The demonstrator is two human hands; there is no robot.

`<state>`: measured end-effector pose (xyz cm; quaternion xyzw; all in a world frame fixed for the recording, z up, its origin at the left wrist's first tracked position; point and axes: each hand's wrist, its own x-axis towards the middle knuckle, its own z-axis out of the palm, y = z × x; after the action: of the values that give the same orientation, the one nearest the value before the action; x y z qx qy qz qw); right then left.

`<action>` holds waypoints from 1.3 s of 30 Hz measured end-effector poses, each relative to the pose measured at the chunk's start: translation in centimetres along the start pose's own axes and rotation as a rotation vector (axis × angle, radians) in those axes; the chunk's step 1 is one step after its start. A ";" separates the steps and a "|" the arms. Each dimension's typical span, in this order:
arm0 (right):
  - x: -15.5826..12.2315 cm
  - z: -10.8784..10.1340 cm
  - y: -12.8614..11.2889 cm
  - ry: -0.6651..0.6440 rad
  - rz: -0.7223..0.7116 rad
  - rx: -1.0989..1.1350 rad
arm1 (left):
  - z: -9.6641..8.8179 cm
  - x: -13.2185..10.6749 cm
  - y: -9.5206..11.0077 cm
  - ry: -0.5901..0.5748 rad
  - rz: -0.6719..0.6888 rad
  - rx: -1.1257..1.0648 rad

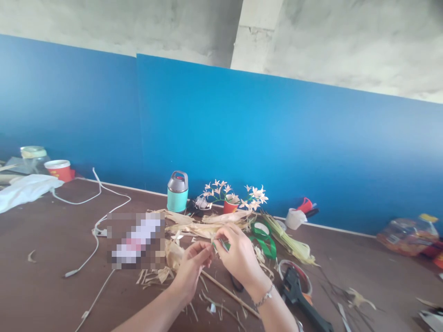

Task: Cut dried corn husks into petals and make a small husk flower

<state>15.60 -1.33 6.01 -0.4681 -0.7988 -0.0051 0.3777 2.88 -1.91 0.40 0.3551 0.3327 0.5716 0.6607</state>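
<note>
My left hand [194, 263] and my right hand [238, 254] meet fingertip to fingertip above the table. Both are closed in a pinch, and what lies between the fingers is too small to make out; a bit of green shows beside them. Dried corn husks [194, 229] are spread just behind the hands, with torn husk scraps [157, 275] to the left. A thin stick [230, 293] lies under my right wrist. Green ribbon [266, 244] rests right of my right hand, and a black glue gun [299, 295] lies nearer the front.
At the back stand a teal flask [177, 198] and a red paper cup [230, 206] with pale flowers [254, 197]. Light-green stalks [290, 240] lie to the right. A white cable [88, 256] and a blurred-out flat item [136, 242] are left. A blue partition [277, 147] borders the table.
</note>
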 end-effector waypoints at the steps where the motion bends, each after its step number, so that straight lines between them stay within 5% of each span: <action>1: 0.0 0.0 0.0 0.000 0.001 -0.001 | 0.0 0.0 0.0 0.000 -0.003 -0.002; 15: -0.1 -0.3 -0.1 0.032 0.010 0.065 | -0.2 0.1 0.2 0.066 0.059 0.072; 18: -0.1 -0.2 0.1 0.074 0.109 0.185 | -0.3 0.1 0.4 0.108 0.126 0.090; 26: 0.0 1.4 1.5 -0.150 0.460 0.873 | -0.1 -0.2 1.0 0.054 0.181 0.089; 31: -0.1 1.0 1.2 -0.172 0.468 1.159 | -0.1 -0.5 1.1 -0.026 0.150 0.092; 39: 0.4 -0.1 0.3 -0.245 0.439 1.239 | 0.4 -0.9 1.5 -0.058 0.111 0.065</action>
<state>15.76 -0.92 6.27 -0.3135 -0.5773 0.5849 0.4757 2.32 -2.68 1.96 0.4108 0.3118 0.5858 0.6252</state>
